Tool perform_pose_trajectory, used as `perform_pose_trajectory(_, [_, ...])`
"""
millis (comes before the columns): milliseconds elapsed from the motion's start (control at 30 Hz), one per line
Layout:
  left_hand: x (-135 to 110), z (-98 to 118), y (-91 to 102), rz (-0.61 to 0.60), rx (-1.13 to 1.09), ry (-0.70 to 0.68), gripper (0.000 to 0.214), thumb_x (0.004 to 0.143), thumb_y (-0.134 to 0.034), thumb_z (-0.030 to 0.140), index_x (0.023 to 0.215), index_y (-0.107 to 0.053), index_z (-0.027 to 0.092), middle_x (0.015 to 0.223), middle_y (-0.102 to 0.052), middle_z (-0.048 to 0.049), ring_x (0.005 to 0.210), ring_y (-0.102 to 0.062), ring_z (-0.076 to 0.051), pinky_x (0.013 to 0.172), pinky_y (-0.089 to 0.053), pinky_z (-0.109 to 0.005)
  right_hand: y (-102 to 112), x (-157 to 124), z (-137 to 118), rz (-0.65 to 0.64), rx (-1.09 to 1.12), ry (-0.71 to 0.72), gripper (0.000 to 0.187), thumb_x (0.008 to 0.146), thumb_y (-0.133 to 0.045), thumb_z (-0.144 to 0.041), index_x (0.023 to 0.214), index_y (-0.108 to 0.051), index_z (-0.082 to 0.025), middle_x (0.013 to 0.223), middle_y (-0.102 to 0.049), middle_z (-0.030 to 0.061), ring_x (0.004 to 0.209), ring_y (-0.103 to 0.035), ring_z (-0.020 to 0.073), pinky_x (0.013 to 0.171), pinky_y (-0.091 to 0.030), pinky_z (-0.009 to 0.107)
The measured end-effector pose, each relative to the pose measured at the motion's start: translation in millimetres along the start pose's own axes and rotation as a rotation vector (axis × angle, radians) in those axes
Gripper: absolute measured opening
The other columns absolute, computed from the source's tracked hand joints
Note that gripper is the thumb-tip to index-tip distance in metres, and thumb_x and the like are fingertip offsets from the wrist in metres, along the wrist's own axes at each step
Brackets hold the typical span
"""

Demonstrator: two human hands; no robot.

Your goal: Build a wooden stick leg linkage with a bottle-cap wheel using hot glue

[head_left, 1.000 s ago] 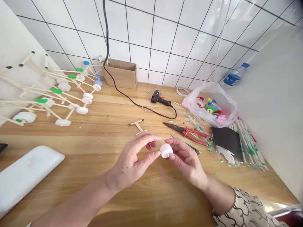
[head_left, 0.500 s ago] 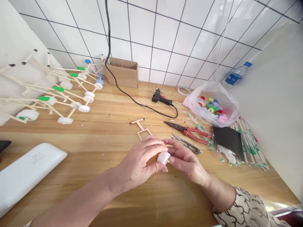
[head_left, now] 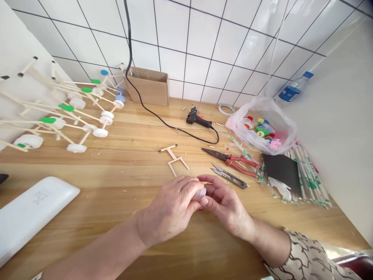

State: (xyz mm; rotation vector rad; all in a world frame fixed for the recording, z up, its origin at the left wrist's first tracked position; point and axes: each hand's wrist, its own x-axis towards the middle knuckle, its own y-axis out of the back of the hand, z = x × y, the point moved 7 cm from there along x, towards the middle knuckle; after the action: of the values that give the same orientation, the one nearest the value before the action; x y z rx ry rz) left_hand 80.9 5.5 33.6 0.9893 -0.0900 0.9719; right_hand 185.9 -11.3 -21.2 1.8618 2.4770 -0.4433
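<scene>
My left hand [head_left: 175,204] is closed around a white bottle cap [head_left: 199,193], fingers over its top and thumb below. From the other side, my right hand [head_left: 225,206] presses its thumb and fingers to the cap's edge; any small stick there is hidden. Just beyond the hands lies a small frame of thin wooden sticks [head_left: 174,157], with a dark-tipped crosspiece at its far end. Right of it are red-handled pliers [head_left: 230,159] and small thread snips [head_left: 230,178], both lying flat.
A black glue gun [head_left: 199,118] and its cable lie behind, near a cardboard box [head_left: 151,87] and tape roll [head_left: 226,109]. Stick models with cap wheels [head_left: 100,132] stand left, above a white power bank [head_left: 40,210]. At right are a bag of caps [head_left: 279,136], a bottle [head_left: 291,91] and wrapped sticks [head_left: 310,175].
My fingers have closed further over the cap, which is now turned and mostly covered; the short stick end seen by it earlier is hidden. The view has shifted slightly.
</scene>
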Motion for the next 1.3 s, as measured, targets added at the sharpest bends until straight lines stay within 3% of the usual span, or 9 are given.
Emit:
perform_pose_trajectory(267, [-7.0,-8.4,-3.4,0.119,-0.079,0.042,0.017,0.081,-0.058,0.011,0.096,-0.056,0.017,0.095,-0.067,-0.0079,0.089,-0.063,-0.018,0.08,-0.053,-0.03,-0.8,2.1,-5.1,-0.078,0.012,0.004,0.043,0.083,-0.064,-0.04,0.117,-0.047,-0.02,0.09,-0.063,0.0045,0.082,-0.062,0.0158,0.073,-0.053,0.031])
perform_pose_trajectory(433, [-2.4,-14.1,-0.6,-0.027,-0.165,0.124,0.038,0.078,-0.066,0.019,0.115,-0.056,0.02,0.111,-0.066,-0.0076,0.102,-0.061,-0.02,0.089,-0.05,-0.033,-1.6,4.4,-13.0,-0.142,0.01,0.074,0.033,0.086,-0.061,-0.033,0.115,-0.051,-0.02,0.093,-0.062,0.003,0.081,-0.06,0.0111,0.072,-0.051,0.024])
perform_pose_trajectory(533, [2.5,-13.7,2.2,-0.12,-0.181,0.126,0.027,0.082,-0.06,0.017,0.109,-0.062,0.02,0.108,-0.069,-0.0066,0.099,-0.063,-0.019,0.088,-0.052,-0.031,0.4,5.8,-11.0,-0.151,0.019,0.081,0.034,0.087,-0.061,-0.03,0.117,-0.05,-0.02,0.091,-0.062,0.0019,0.078,-0.06,0.0102,0.071,-0.051,0.024])
perform_pose_trajectory(667, [4.1,-10.9,6.4,-0.047,-0.162,0.042,0.02,0.085,-0.052,0.011,0.098,-0.066,0.017,0.095,-0.071,-0.007,0.09,-0.065,-0.017,0.082,-0.054,-0.028,3.4,6.6,-7.1,-0.126,0.061,0.07,0.039,0.085,-0.064,-0.028,0.12,-0.05,-0.02,0.092,-0.064,0.003,0.078,-0.062,0.0114,0.071,-0.053,0.026])
perform_pose_trajectory(867, [-0.8,-6.7,7.5,0.117,-0.174,-0.009,0.02,0.082,-0.055,0.007,0.098,-0.062,0.016,0.091,-0.071,-0.0064,0.086,-0.065,-0.016,0.078,-0.054,-0.027,1.7,6.1,-7.8,-0.131,0.227,0.02,0.039,0.081,-0.068,-0.024,0.117,-0.054,-0.017,0.09,-0.068,0.0044,0.077,-0.064,0.0124,0.068,-0.053,0.026])
perform_pose_trajectory(1067, [-1.1,-2.3,11.3,0.141,-0.208,-0.002,0.021,0.08,-0.057,0.006,0.097,-0.062,0.015,0.09,-0.071,-0.0061,0.086,-0.066,-0.015,0.078,-0.054,-0.024,-0.2,4.6,-9.6,-0.162,0.33,-0.021,0.041,0.079,-0.07,-0.021,0.117,-0.056,-0.015,0.091,-0.071,0.0057,0.074,-0.065,0.0122,0.066,-0.054,0.026])
perform_pose_trajectory(1300, [-1.5,-5.7,9.0,0.161,-0.241,0.003,0.023,0.08,-0.059,0.008,0.101,-0.061,0.016,0.094,-0.071,-0.0067,0.089,-0.066,-0.016,0.081,-0.054,-0.026,2.3,5.0,-10.2,-0.145,0.283,0.004,0.039,0.08,-0.07,-0.022,0.116,-0.057,-0.015,0.087,-0.069,0.0044,0.073,-0.064,0.012,0.064,-0.053,0.025])
